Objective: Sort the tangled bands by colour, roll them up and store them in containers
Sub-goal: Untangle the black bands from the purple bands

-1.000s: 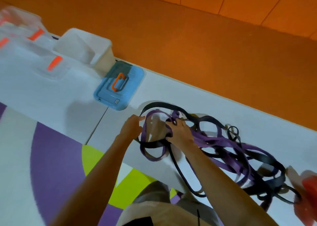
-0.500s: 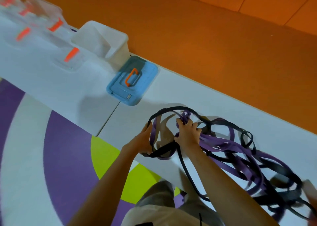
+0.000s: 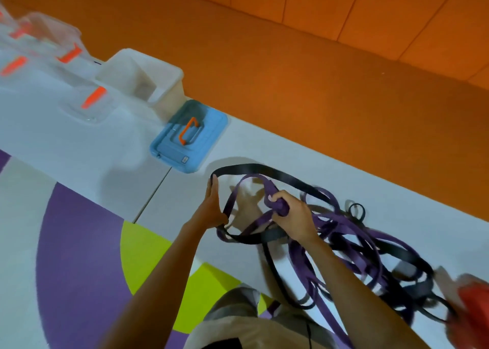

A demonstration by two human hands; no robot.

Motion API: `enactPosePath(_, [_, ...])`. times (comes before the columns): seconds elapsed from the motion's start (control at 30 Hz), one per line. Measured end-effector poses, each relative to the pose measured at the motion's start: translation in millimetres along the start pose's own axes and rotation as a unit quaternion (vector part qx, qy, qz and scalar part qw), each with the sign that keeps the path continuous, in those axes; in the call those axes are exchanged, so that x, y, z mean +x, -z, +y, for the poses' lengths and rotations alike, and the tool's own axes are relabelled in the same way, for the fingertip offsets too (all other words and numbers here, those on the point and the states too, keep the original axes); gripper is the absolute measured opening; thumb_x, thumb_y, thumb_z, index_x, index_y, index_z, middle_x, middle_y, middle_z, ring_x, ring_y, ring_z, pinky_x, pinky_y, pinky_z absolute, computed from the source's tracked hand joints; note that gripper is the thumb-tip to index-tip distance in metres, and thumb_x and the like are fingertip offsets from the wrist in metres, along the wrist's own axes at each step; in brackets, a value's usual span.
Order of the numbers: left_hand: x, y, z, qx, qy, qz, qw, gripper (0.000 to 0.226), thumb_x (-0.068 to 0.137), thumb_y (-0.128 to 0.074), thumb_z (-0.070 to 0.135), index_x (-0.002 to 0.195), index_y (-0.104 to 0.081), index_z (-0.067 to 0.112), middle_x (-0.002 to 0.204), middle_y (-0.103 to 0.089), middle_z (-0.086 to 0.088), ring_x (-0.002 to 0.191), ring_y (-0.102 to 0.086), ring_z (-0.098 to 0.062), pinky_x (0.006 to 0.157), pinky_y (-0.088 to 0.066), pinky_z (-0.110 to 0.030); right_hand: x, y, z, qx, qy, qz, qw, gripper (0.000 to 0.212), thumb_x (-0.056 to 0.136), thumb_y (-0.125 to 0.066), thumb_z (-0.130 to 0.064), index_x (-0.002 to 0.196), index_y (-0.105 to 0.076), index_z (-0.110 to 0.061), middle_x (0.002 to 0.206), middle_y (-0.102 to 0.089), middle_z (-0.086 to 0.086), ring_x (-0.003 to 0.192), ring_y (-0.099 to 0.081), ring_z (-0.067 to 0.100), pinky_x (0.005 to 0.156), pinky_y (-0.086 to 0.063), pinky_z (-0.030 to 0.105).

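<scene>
**Both hands engaged on band tangle at near table edge**

Left hand (image 3: 214, 205): fingers straight and together, pointing away from the person, set inside a loop of the black band (image 3: 254, 167). The band curves round the fingertips and runs down beside the palm. The thumb lies close to the band at the table edge, but blur leaves it unclear whether it pinches; the hand reads as flat and extended.

Right hand (image 3: 291, 216): closed in a fist round a bunched section of the purple bands (image 3: 344, 224), lifted slightly above the table (image 3: 264, 147). The grip sits just right of the left hand, the two hands apart with the loop between them.

Bands: black and purple lengths are intertwined in one heap on the white table, spreading from the hands to the right. Several strands hang over the near edge towards the person's lap.

Containers: a blue lid (image 3: 209, 137) with an orange handle lies flat on the table, left of the loop and not touching it. A white tub (image 3: 169, 92), open at the top, stands just beyond the lid. Clear boxes (image 3: 87, 102) with orange clips stand further left along the table.

Surroundings: a floor mat (image 3: 79, 242) in purple, green and white lies below the near edge.
</scene>
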State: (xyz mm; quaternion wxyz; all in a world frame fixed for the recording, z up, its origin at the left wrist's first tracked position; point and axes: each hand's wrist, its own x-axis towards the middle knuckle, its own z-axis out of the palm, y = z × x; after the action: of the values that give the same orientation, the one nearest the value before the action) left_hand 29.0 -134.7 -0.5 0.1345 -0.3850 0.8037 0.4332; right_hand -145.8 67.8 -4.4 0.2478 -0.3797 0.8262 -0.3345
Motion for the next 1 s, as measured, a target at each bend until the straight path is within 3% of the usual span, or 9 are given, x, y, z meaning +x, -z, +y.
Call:
enactPosePath(0.13, [2, 0, 1, 0.019, -0.001, -0.049, 0.999, 0.148, 0.078, -0.091, 0.003, 0.159, 0.033, 0.012, 0.172, 0.03, -0.007, 0.163, 0.002, -0.034, 0.124, -0.034, -0.046, -14, 26, 4, 0.095, -0.018, 0.058, 0.994, 0.043, 0.084, -0.076, -0.003, 0.108, -0.059, -0.035, 0.108, -0.069, -0.021, 0.096, -0.069, 0.008, 0.086, -0.055, 0.03])
enactPosePath(0.27, [-1, -7, 4, -0.016, 0.018, -0.073, 0.997, 0.138, 0.083, -0.075, -0.012, 0.16, 0.034, 0.024, 0.17, 0.035, 0.007, 0.144, -0.043, -0.044, 0.088, -0.064, -0.046, -24, 50, 14, 0.179, -0.077, 0.158, 0.968, 0.038, 0.092, -0.075, -0.003, 0.111, -0.057, -0.029, 0.107, -0.066, -0.006, 0.087, -0.065, 0.027, 0.084, -0.055, 0.049])
enactPosePath(0.47, [3, -22, 5, -0.011, -0.016, -0.067, 0.998, 0.139, 0.08, -0.078, -0.013, 0.162, 0.03, 0.022, 0.171, 0.033, 0.005, 0.15, -0.035, -0.044, 0.073, -0.064, -0.036, -31, 67, 24, 0.297, -0.177, 0.258, 0.902, 0.038, 0.095, -0.075, -0.002, 0.113, -0.051, -0.026, 0.112, -0.071, 0.018, 0.088, -0.068, 0.033, 0.084, -0.057, 0.053])
enactPosePath(0.57, [5, -26, 4, 0.036, -0.017, -0.06, 0.997, 0.137, 0.079, -0.078, -0.011, 0.162, 0.027, 0.019, 0.172, 0.029, 0.004, 0.153, -0.031, -0.043, 0.092, -0.061, -0.046, -33, 71, 32, 0.371, -0.228, 0.262, 0.861, 0.048, 0.094, -0.074, 0.001, 0.121, -0.045, -0.026, 0.118, -0.069, 0.025, 0.089, -0.068, 0.029, 0.081, -0.056, 0.04])
enactPosePath(0.67, [5, -32, 8, 0.157, 0.029, -0.035, 0.987, 0.129, 0.086, -0.08, 0.008, 0.165, 0.021, 0.026, 0.173, 0.027, 0.003, 0.155, -0.023, -0.045, 0.112, -0.046, -0.057, -40, 72, 43, 0.379, -0.252, 0.249, 0.855, 0.061, 0.091, -0.079, 0.001, 0.136, -0.044, -0.021, 0.118, -0.067, 0.005, 0.089, -0.075, 0.0, 0.073, -0.058, 0.016])
enactPosePath(0.77, [9, -42, 28, 0.286, -0.013, 0.028, 0.958, 0.097, 0.096, -0.072, 0.034, 0.169, -0.007, 0.026, 0.175, 0.019, -0.007, 0.162, 0.0, -0.037, 0.125, -0.027, -0.055, -52, 69, 49, 0.364, -0.261, 0.205, 0.87, 0.07, 0.091, -0.079, 0.0, 0.148, -0.042, -0.015, 0.116, -0.072, 0.0, 0.096, -0.075, 0.0, 0.076, -0.059, 0.018])
enactPosePath(0.83, [14, -51, 53, 0.21, -0.115, 0.038, 0.97, 0.074, 0.101, -0.068, 0.039, 0.163, -0.033, 0.023, 0.177, -0.007, -0.009, 0.162, -0.012, -0.033, 0.128, -0.022, -0.046, -59, 65, 48, 0.346, -0.261, 0.177, 0.884, 0.073, 0.09, -0.08, 0.0, 0.152, -0.042, -0.014, 0.127, -0.072, 0.01, 0.117, -0.072, 0.02, 0.091, -0.06, 0.032])
enactPosePath(0.9, [16, -60, 87, 0.012, -0.135, -0.027, 0.99, 0.066, 0.101, -0.066, 0.047, 0.158, -0.044, 0.023, 0.166, -0.04, -0.005, 0.153, -0.037, -0.026, 0.12, -0.034, -0.034, -65, 59, 43, 0.331, -0.246, 0.157, 0.897, 0.075, 0.089, -0.08, 0.004, 0.151, -0.044, -0.015, 0.129, -0.072, 0.011, 0.123, -0.069, 0.029, 0.1, -0.059, 0.045])
enactPosePath(1.0, [15, -74, 131, -0.198, -0.048, -0.178, 0.963, 0.099, 0.086, -0.073, 0.07, 0.165, -0.026, 0.033, 0.156, -0.048, 0.006, 0.143, -0.045, -0.011, 0.106, -0.04, -0.026, -67, 44, 32, 0.255, -0.199, 0.109, 0.94, 0.081, 0.087, -0.082, 0.001, 0.153, -0.042, -0.024, 0.126, -0.073, 0.0, 0.121, -0.07, 0.024, 0.099, -0.06, 0.043])
